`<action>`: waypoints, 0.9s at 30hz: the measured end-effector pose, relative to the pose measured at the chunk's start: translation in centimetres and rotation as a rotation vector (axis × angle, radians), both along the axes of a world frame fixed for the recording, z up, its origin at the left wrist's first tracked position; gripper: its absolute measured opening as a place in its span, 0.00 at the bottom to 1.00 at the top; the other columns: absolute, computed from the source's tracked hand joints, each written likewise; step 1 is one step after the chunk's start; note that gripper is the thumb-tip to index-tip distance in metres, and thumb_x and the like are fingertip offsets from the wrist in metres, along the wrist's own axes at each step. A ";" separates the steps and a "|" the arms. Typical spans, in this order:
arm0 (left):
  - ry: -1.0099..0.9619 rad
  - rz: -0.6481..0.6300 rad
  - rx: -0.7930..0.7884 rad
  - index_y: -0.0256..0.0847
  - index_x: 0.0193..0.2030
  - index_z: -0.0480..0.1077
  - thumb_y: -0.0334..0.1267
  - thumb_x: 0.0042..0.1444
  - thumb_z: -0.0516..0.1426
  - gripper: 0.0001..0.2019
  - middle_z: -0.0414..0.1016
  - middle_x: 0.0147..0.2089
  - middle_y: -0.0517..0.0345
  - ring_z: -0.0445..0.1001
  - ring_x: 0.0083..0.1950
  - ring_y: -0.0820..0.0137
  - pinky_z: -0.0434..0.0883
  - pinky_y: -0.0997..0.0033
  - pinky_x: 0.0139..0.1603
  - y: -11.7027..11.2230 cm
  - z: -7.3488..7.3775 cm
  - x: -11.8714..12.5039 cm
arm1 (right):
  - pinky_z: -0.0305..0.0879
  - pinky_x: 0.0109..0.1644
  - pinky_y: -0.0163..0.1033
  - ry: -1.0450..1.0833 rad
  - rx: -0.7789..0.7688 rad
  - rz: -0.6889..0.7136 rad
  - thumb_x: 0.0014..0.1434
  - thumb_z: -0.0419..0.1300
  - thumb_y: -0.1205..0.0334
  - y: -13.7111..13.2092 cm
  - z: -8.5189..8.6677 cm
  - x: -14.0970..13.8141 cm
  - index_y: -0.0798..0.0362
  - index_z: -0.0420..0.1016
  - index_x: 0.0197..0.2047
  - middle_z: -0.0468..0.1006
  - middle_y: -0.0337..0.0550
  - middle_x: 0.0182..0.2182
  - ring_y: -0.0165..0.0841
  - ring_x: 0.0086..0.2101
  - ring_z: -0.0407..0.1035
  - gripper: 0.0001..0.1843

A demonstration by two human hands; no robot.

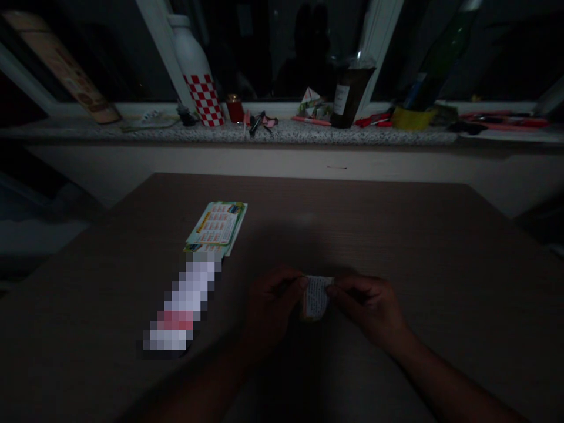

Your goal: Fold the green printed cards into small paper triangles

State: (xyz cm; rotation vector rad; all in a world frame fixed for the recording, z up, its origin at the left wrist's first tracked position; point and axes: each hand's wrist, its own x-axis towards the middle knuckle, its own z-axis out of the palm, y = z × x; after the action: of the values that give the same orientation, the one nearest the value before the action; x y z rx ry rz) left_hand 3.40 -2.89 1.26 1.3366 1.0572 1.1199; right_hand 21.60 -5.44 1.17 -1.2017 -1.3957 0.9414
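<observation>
Leftmost, well apart from the fingers, a long object masked by pixelation [183,302] lies on the table [396,235]; what it is cannot be told. Just beyond its far end, also to the left of the fingers and farther out, sits a loose stack of printed cards [215,226]. Next comes the left hand [274,305], its thumb and fingertips pinched on the upper left corner of a small printed piece [316,298]. That piece hangs between the two sets of fingers, its lower edge below them; whether it is a single slip or a flat packet is too dark to tell. It looks very light, thin and limp, likely to crease or tear if pulled hard, so the upper corners under the fingertips seem a sound hold. Rightmost, the right hand [374,302] pinches the upper right corner, fingers closed on it likewise
</observation>
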 end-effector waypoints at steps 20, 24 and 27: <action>-0.044 0.067 -0.043 0.39 0.30 0.75 0.37 0.52 0.61 0.04 0.73 0.29 0.62 0.70 0.32 0.73 0.68 0.76 0.33 0.2 0.3 0.0 | 0.71 0.37 0.37 -0.031 -0.080 0.122 0.56 0.64 0.58 0.2 -0.5 0.1 0.51 0.80 0.36 0.82 0.42 0.31 0.34 0.32 0.75 0.07; -0.021 0.057 -0.059 0.40 0.31 0.76 0.39 0.53 0.61 0.06 0.74 0.30 0.61 0.71 0.34 0.72 0.69 0.75 0.34 0.1 0.0 -0.1 | 0.71 0.36 0.38 -0.098 -0.024 0.133 0.58 0.61 0.60 0.3 -0.3 0.1 0.51 0.80 0.32 0.82 0.42 0.30 0.34 0.32 0.75 0.07; -0.025 0.054 -0.073 0.40 0.31 0.76 0.40 0.53 0.61 0.06 0.74 0.30 0.61 0.72 0.34 0.71 0.69 0.74 0.36 0.1 -0.2 -0.1 | 0.70 0.34 0.37 -0.135 -0.003 0.113 0.58 0.62 0.60 0.3 -0.2 0.2 0.51 0.80 0.31 0.82 0.42 0.29 0.33 0.30 0.74 0.07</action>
State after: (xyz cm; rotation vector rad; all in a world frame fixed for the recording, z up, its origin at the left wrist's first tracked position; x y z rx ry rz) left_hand 3.34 -2.80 1.09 1.2408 1.1112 1.1243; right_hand 21.78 -5.18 0.99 -1.2172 -1.5839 0.9546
